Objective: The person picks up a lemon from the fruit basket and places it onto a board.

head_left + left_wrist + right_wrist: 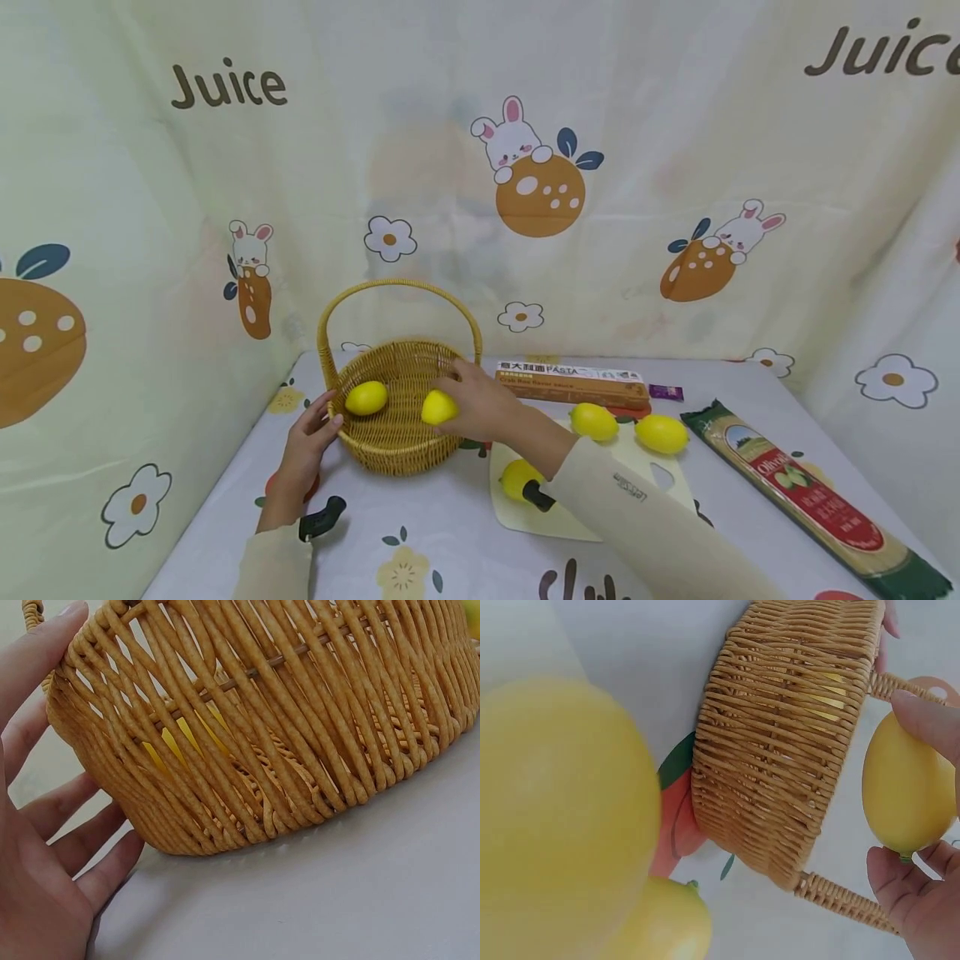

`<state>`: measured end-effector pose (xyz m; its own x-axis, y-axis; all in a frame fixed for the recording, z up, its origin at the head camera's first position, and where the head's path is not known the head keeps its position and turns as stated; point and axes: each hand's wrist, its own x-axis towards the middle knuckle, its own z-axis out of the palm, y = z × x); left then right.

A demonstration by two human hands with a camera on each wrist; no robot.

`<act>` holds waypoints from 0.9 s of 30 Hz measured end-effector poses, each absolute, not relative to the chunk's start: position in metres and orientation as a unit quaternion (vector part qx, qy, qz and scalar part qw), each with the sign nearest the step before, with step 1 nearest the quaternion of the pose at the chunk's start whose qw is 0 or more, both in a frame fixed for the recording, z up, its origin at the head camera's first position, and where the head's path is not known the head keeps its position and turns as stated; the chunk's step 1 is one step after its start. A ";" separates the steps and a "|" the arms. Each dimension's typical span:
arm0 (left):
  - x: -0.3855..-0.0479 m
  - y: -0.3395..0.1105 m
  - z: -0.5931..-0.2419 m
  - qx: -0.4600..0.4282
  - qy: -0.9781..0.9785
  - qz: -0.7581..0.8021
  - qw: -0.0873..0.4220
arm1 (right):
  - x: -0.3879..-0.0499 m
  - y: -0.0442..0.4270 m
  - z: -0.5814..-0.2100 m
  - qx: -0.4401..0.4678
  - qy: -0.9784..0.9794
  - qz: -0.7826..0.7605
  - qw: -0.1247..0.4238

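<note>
The wicker basket (pixel 401 457) stands upright with one lemon (pixel 367 398) inside at its left. My left hand (pixel 303 450) holds the basket's left side near the handle base; in the left wrist view the thumb lies by the rim, and the other fingertips of the hand (pixel 45 847) pass behind the wall (pixel 247 735). Over the basket's right part, my right hand (pixel 476 404) grips a second lemon (pixel 438 407). The right wrist view shows that lemon (pixel 904 784) between the thumb and fingers of the hand (pixel 930 877), above the rim.
Right of the basket lies a pale cutting board (pixel 551 521), with lemons (pixel 595 422) (pixel 661 434) (pixel 519 480) on or beside it. Behind are a pasta box (pixel 573 385) and a small purple packet (pixel 666 392). A long green-and-red package (pixel 813 500) lies at the far right.
</note>
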<state>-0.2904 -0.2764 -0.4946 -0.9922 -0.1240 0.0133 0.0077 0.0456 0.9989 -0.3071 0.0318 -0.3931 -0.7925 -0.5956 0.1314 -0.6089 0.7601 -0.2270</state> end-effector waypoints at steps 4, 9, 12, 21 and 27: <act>-0.288 -0.275 -0.490 0.042 -0.719 -0.693 0.043 | -0.304 0.043 -0.393 0.317 -0.939 0.134 0.022; -0.296 -0.280 -0.504 0.042 -0.722 -0.688 0.050 | -0.300 0.057 -0.394 0.317 -0.936 0.148 0.026; -0.297 -0.281 -0.506 0.040 -0.724 -0.686 0.057 | -0.296 0.066 -0.395 0.319 -0.935 0.151 0.035; -0.296 -0.279 -0.504 0.037 -0.726 -0.684 0.060 | -0.278 0.090 -0.400 0.306 -0.936 0.164 0.052; -0.296 -0.279 -0.506 0.038 -0.726 -0.684 0.061 | -0.261 0.102 -0.401 0.273 -0.943 0.181 0.059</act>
